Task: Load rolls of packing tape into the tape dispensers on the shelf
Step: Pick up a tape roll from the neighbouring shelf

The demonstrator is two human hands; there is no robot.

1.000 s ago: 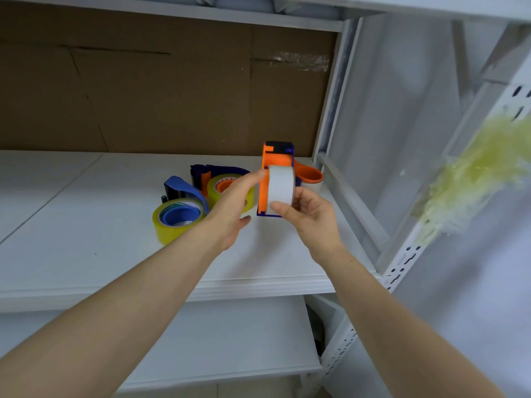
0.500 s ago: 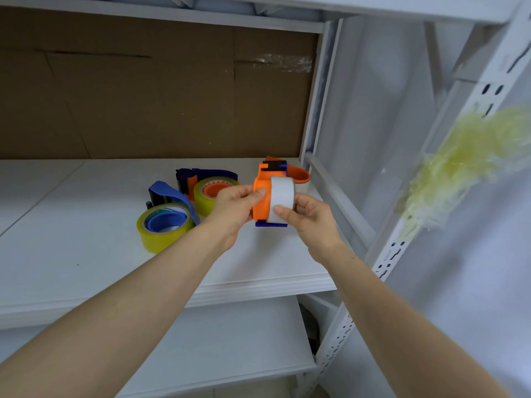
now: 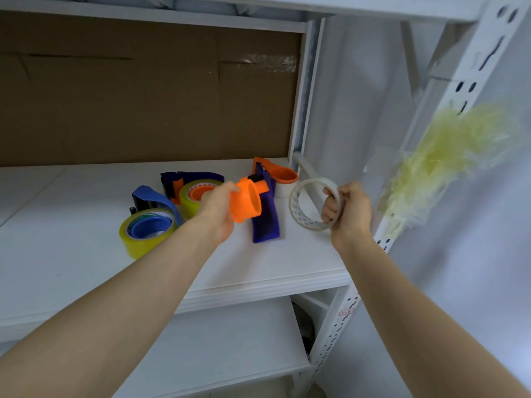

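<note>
Both bare forearms reach up and forward over the front edge of the shelf board (image 3: pixel 86 268). The left hand (image 3: pixel 217 209), above the board's middle, grips the orange dispenser (image 3: pixel 246 205). The right hand (image 3: pixel 349 211), above its right end, curls its fingers through the white tape roll (image 3: pixel 296 210), apart from the left

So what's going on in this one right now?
A person is loading tape dispensers at a white shelf. The left hand grips an orange dispenser over the shelf. The right hand grips a white tape roll, held apart from that dispenser, so the roll is not on it yet. Further left on the shelf, two yellow rolls already sit in blue dispensers.
</note>
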